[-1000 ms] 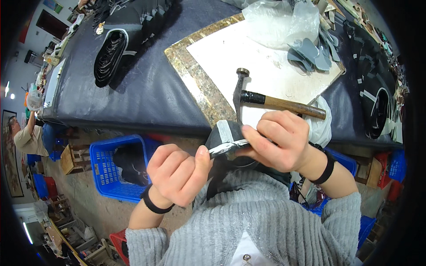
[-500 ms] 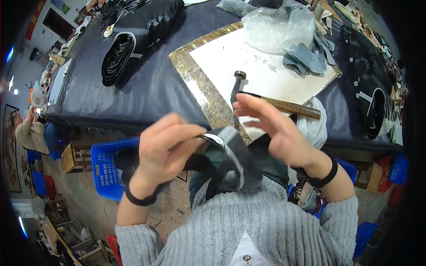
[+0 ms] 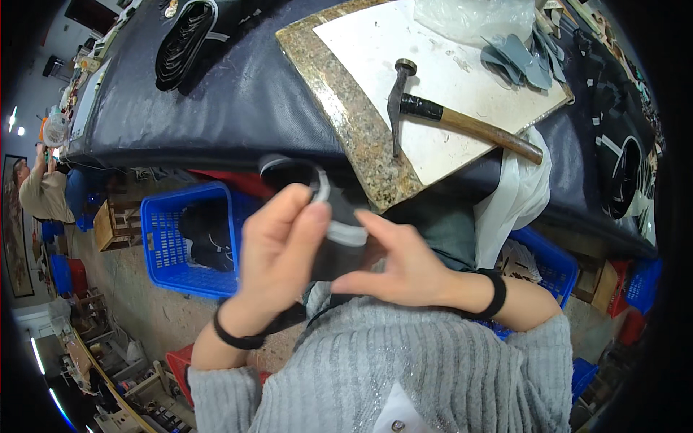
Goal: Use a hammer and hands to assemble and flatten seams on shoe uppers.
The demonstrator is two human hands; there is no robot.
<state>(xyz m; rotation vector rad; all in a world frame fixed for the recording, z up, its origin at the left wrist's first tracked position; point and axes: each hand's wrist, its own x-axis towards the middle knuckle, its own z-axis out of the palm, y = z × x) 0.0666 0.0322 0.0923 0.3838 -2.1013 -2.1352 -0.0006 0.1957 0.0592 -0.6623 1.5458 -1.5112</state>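
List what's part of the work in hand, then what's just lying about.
In hand:
black, pale-edged piece, in the grip of the left hand; right hand spread beside it

Apparently lying about:
wooden-handled hammer
grey cut pieces
clear plastic bag
blue basket holding black pieces

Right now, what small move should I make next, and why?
I'd probably close the right hand gently on the black piece to steady it: the left hand pinches it near a pale band, while the right thumb and forefinger stand apart, and blur hides whether they touch it.
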